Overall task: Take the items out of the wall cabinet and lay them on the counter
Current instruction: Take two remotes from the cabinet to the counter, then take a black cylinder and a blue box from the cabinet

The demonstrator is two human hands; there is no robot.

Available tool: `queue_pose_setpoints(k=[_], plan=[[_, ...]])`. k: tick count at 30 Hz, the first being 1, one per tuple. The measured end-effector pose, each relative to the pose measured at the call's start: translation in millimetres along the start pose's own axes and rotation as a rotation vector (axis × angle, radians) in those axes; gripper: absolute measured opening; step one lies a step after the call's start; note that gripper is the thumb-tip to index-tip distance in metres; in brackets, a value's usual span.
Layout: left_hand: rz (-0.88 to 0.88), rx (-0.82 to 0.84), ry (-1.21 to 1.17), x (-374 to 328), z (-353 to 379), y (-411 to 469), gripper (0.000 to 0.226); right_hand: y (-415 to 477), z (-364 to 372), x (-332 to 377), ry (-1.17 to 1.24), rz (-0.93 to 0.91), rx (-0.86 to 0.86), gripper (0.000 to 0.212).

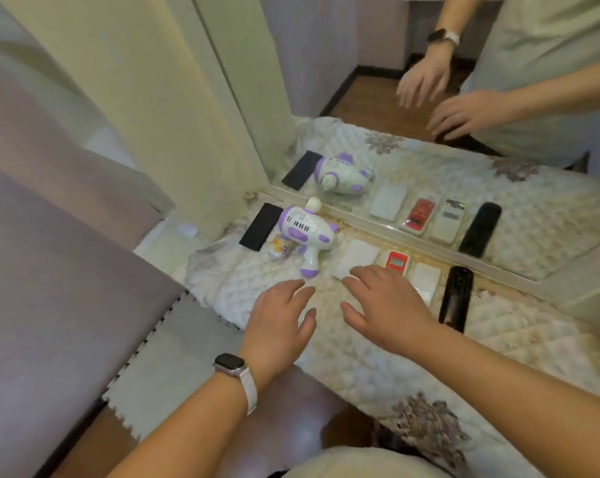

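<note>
Several items lie in a row on the quilted counter cover (388, 353) along the mirror's foot. From the left: a flat black slab (261, 226), a white and purple toy gun (305, 236), a white remote (357, 258), a red-faced device (396, 262), another white remote (426, 281) and a black remote (456, 295). My left hand (280, 317) hovers palm down with spread fingers just below the toy gun, holding nothing. My right hand (383, 305) is spread flat beside it, fingertips at the near end of the first white remote. No wall cabinet shows.
A large mirror (429, 139) stands at the back of the counter and doubles the items and my hands. A cream wall panel (160, 108) rises at the left. Grey-mauve fabric (57, 270) and a toothed foam mat (160, 367) lie at the lower left.
</note>
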State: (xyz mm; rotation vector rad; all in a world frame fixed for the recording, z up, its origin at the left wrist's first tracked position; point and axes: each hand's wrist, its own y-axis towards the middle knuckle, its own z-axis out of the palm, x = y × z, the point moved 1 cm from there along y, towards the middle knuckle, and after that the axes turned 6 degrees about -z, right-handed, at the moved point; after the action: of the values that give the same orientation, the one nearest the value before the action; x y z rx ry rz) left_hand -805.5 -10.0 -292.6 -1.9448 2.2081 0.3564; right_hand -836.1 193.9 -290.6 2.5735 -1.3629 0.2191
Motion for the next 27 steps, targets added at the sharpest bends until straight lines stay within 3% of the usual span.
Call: queue_pose_setpoints(k=[4,14,27], plan=[[-0.057,-0.171,0.057,57.0,-42.5,-46.2,0.036,34.9,-5.2,73.2,-0.015,-0.193,0.009,0.045],[-0.365,-0.343,0.186,178.0,-145.3,-180.6,0.042,101.1,-20.2,275.8,-0.064,-0.603,-0.048,0.045],[-0.71,-0.603,0.383,269.4,-236.6,-352.8,0.039,127.6,-14.1,493.8,-0.013,-1.02,-0.166,0.047]])
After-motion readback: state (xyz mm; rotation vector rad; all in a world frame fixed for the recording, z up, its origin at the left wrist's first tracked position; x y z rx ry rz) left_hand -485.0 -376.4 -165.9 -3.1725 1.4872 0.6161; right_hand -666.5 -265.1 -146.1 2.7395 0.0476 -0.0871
